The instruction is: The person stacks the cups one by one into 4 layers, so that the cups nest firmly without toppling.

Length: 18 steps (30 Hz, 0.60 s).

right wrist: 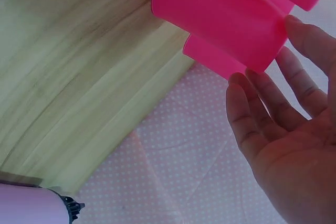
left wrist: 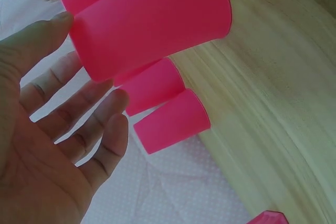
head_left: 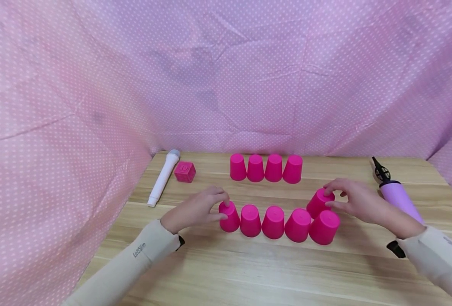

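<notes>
Several upside-down pink cups stand in a front row on the table. My left hand [head_left: 197, 209] is at the leftmost cup [head_left: 229, 216], thumb on the near side and fingertips at the top. In the left wrist view the thumb [left wrist: 39, 38] meets that cup's narrow end, with the other fingers curved behind it. My right hand [head_left: 357, 199] grips another pink cup [head_left: 317, 204] by its narrow end, just behind the rightmost cup [head_left: 325, 228] of the front row. In the right wrist view, thumb and fingers straddle the held cup [right wrist: 220, 17].
A back row of pink cups [head_left: 274, 168] stands near the table's far edge. At the left lie a white microphone [head_left: 163, 180] and a pink cube [head_left: 185, 171]. A purple hand pump [head_left: 399, 197] lies at the right, close to my right forearm. Dotted pink cloth [head_left: 226, 85] hangs behind.
</notes>
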Motion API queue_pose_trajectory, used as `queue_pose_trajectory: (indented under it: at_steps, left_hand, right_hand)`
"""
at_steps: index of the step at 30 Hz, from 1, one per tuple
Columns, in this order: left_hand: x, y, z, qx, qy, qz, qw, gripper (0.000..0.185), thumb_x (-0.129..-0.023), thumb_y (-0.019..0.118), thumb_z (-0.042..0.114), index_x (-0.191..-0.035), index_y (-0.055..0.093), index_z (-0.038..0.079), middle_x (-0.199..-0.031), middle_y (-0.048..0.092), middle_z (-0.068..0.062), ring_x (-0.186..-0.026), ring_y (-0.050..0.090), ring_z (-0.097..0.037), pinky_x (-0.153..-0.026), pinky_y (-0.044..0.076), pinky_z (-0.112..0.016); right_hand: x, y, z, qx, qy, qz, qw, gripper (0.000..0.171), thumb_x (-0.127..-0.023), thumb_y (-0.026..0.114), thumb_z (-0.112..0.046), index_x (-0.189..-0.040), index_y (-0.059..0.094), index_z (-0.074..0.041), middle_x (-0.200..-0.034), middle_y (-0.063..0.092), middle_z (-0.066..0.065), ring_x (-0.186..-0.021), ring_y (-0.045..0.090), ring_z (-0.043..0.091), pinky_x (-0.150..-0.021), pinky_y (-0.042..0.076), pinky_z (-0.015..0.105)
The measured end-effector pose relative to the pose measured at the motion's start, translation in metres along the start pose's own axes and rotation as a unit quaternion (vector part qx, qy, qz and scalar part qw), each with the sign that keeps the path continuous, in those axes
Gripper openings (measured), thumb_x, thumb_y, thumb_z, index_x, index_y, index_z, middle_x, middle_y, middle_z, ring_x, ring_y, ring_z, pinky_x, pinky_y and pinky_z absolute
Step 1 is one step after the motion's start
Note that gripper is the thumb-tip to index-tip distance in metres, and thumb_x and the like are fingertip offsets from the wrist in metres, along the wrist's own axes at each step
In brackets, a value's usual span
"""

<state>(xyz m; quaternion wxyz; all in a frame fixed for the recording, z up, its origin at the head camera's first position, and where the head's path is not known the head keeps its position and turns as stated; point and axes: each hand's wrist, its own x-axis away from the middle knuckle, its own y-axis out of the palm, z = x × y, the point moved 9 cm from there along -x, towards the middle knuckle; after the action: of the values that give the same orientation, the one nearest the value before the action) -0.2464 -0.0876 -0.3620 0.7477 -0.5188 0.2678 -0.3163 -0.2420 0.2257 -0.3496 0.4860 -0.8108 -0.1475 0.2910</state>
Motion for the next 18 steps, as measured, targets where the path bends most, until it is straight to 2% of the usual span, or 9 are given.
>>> queue_pose_trajectory:
  at_steps: [12,18]
  left_hand:
    - [0.0009,0.0031,0.0008,0.024,-0.009,-0.009,0.9996,0.027,-0.079,0.078,0.022,-0.100,0.063,0.018,-0.105,0.055,0.006,-0.096,0.049,-0.009,-0.079,0.047,-0.021]
    - [0.0023,0.0030,-0.0007,0.031,-0.018,-0.005,0.9993,0.027,-0.079,0.078,0.021,-0.101,0.063,0.017,-0.104,0.055,0.007,-0.096,0.053,-0.014,-0.079,0.047,-0.022]
  right_hand:
    - [0.0010,0.0011,0.0022,-0.008,0.021,-0.001,1.000,0.029,-0.068,0.085,-0.012,-0.088,0.064,-0.019,-0.096,0.065,-0.004,-0.081,0.059,0.014,-0.064,0.051,0.032]
    - [0.0020,0.0021,0.0029,-0.004,0.022,0.002,1.000,0.029,-0.068,0.085,-0.011,-0.088,0.065,-0.018,-0.095,0.065,-0.005,-0.080,0.059,0.014,-0.065,0.051,0.034]
